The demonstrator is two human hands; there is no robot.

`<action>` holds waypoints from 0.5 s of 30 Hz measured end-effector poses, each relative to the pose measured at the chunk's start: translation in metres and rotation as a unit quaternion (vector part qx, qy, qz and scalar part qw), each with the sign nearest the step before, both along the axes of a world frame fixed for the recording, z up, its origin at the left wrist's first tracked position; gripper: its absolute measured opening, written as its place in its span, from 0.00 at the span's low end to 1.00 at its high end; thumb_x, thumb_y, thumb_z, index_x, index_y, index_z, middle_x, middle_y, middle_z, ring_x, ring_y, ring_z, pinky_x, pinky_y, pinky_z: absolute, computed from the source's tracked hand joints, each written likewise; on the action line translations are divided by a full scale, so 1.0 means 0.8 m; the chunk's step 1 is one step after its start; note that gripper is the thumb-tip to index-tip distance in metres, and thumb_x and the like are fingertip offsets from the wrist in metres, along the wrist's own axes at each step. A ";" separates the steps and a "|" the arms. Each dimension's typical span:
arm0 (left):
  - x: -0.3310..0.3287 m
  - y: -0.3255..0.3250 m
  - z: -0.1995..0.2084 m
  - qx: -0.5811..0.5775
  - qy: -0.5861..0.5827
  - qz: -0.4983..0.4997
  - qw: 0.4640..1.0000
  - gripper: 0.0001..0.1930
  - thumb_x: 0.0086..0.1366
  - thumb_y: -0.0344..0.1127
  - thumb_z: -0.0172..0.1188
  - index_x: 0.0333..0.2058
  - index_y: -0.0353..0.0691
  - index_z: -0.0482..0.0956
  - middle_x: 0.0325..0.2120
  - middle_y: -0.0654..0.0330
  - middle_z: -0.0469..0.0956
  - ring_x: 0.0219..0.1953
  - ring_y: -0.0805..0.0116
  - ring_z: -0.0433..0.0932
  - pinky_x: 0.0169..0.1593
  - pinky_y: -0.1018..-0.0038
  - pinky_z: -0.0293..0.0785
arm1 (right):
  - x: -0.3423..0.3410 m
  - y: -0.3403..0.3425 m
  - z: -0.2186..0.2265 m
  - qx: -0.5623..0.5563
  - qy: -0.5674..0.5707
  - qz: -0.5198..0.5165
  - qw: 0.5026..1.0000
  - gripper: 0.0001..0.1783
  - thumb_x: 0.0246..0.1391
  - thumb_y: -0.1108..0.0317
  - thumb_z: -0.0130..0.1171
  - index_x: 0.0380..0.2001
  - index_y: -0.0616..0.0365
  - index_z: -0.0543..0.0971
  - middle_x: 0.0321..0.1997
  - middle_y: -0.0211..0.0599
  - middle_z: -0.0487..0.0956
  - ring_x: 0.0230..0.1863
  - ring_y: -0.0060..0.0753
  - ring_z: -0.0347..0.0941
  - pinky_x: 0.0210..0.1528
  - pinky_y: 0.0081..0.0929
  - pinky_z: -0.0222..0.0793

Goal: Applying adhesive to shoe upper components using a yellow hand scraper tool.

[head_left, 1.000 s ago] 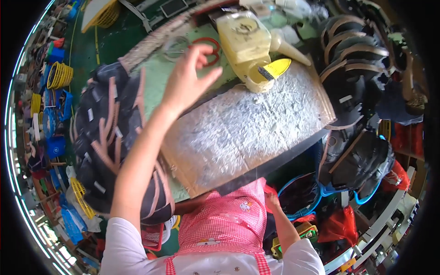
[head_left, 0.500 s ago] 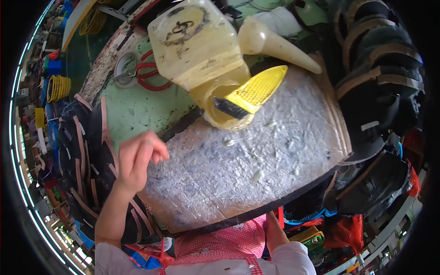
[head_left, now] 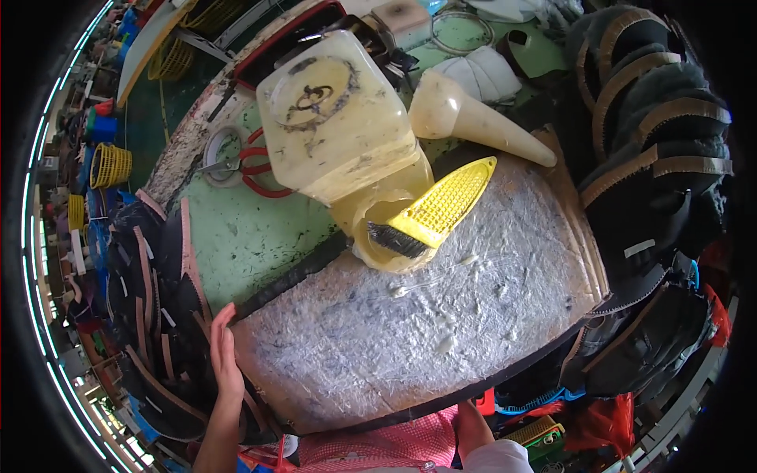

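Note:
My left hand (head_left: 227,359) is at the left edge of the glue-smeared board (head_left: 347,355), fingers stretched out and nothing held. It is beside a pile of black fabric pieces with tan edging (head_left: 162,370). My right forearm (head_left: 473,430) goes under the board's near edge, which hides the hand. A yellow-handled brush (head_left: 449,201) with dark bristles lies across the mouth of a cloudy plastic glue container (head_left: 339,118), touched by neither hand.
Red-handled scissors (head_left: 256,169) lie by a tape roll (head_left: 223,150) on the green tabletop (head_left: 252,236). A pale cone-shaped plastic piece (head_left: 481,122) rests behind the board. More black edged pieces (head_left: 654,197) are stacked at right; a red bag (head_left: 603,426) hangs below.
My left hand has moved from over the board's left corner nearer to me, and its curled fingers have straightened. The view has shifted, so the table sits lower in it.

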State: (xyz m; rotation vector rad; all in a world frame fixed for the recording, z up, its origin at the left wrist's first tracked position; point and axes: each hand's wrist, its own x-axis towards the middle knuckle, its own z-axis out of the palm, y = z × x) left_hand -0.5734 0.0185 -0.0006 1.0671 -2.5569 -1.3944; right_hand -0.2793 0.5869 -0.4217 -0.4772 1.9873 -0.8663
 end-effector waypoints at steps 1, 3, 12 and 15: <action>-0.008 0.004 -0.005 0.004 0.006 -0.021 1.000 0.23 0.74 0.44 0.38 0.57 0.32 0.67 0.57 0.54 0.68 0.62 0.63 0.63 0.65 0.69 0.53 | -0.022 -0.015 0.005 -0.003 0.003 -0.003 1.000 0.20 0.58 0.49 0.51 0.30 0.54 0.79 0.35 0.47 0.81 0.35 0.42 0.79 0.31 0.41 0.74; -0.013 0.008 -0.005 0.011 0.020 -0.039 0.999 0.24 0.73 0.44 0.38 0.56 0.31 0.68 0.57 0.54 0.68 0.61 0.63 0.64 0.65 0.69 0.53 | -0.094 -0.038 0.015 -0.013 0.011 0.002 1.000 0.20 0.58 0.49 0.51 0.30 0.53 0.79 0.35 0.46 0.82 0.34 0.42 0.79 0.31 0.41 0.74; -0.001 0.004 -0.025 0.013 0.099 -0.002 0.995 0.20 0.74 0.42 0.38 0.52 0.34 0.72 0.54 0.56 0.72 0.59 0.63 0.66 0.65 0.68 0.55 | -0.380 -0.079 0.110 -0.034 0.058 -0.004 0.998 0.19 0.58 0.49 0.51 0.28 0.52 0.79 0.34 0.44 0.82 0.32 0.40 0.79 0.28 0.39 0.74; 0.002 0.000 -0.035 0.021 0.128 0.016 0.991 0.21 0.74 0.43 0.39 0.50 0.31 0.74 0.51 0.56 0.73 0.57 0.64 0.68 0.63 0.69 0.57 | -0.441 -0.067 0.161 -0.036 0.083 0.002 0.996 0.19 0.58 0.49 0.52 0.28 0.52 0.80 0.34 0.44 0.82 0.32 0.39 0.80 0.27 0.39 0.74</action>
